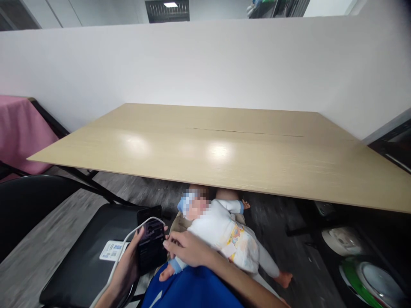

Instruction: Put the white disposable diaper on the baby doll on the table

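Note:
My left hand (126, 259) is wrapped around a dark smartphone (150, 244), whose screen shows faint text. A white cable (120, 252) runs up past this hand and loops over the top of the phone. Beside the phone's right edge, my right hand (189, 248) has its fingers loosely bent and apart, holding nothing; whether the fingertips touch the phone is unclear. Across my lap lies a baby doll or baby (221, 226) in a white top, blue cap and patterned diaper, its face blurred. My right forearm passes over it.
A wooden table (205, 149) stretches ahead, its front edge above the baby figure's head. On the left stands a black chair (93, 244) with a white label (112, 250) on its seat. A pink cloth (25, 128) hangs farther left. Round green-and-white items (369, 278) sit low right.

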`<state>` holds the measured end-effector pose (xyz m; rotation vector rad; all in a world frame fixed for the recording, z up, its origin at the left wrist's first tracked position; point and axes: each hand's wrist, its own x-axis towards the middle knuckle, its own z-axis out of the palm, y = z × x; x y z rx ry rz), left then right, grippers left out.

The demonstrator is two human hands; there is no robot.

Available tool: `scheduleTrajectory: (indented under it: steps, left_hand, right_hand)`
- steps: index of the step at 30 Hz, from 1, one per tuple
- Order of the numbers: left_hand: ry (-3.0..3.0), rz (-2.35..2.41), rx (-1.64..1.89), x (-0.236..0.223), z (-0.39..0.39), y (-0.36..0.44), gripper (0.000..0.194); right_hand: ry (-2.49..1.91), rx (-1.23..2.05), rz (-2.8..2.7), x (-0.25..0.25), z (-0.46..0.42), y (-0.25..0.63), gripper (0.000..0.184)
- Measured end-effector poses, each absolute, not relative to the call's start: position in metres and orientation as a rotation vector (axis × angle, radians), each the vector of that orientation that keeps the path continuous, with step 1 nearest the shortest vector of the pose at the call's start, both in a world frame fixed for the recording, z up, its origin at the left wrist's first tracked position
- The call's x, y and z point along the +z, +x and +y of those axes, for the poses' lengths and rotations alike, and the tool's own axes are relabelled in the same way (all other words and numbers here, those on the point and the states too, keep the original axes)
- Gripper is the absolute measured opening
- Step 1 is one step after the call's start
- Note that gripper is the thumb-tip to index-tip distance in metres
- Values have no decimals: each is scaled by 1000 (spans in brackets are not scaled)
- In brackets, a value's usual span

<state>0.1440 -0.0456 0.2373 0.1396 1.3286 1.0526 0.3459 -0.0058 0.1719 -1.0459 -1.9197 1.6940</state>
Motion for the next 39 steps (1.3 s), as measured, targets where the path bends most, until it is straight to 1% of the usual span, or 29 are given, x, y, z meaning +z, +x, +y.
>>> scheduleTrajectory:
  steps: [5,15,26,30,34,39]
  left_hand:
    - [180,1337,1060,236,-47,143,61]
    - [259,1375,1016,219,-54,140,61]
    - [317,1461,982,221,-55,142,46]
    - [253,1445,995,222,-54,143,42]
    - [222,1458,1023,223,-53,144,45]
    - [246,1426,976,227,-53,146,51]
  right_hand:
    - [-1088,1672,-1872,167,-5,344,36]
    - [-1094,1635,-1907,167,-5,347,35]
    - [-1087,1611,-1912,173,-5,349,35]
    - [-1069,1616,-1915,172,-5,349,33]
    - [-1071,1612,-1925,170,-5,348,35]
    - [-1064,1610,-1928,172,-5,349,34]
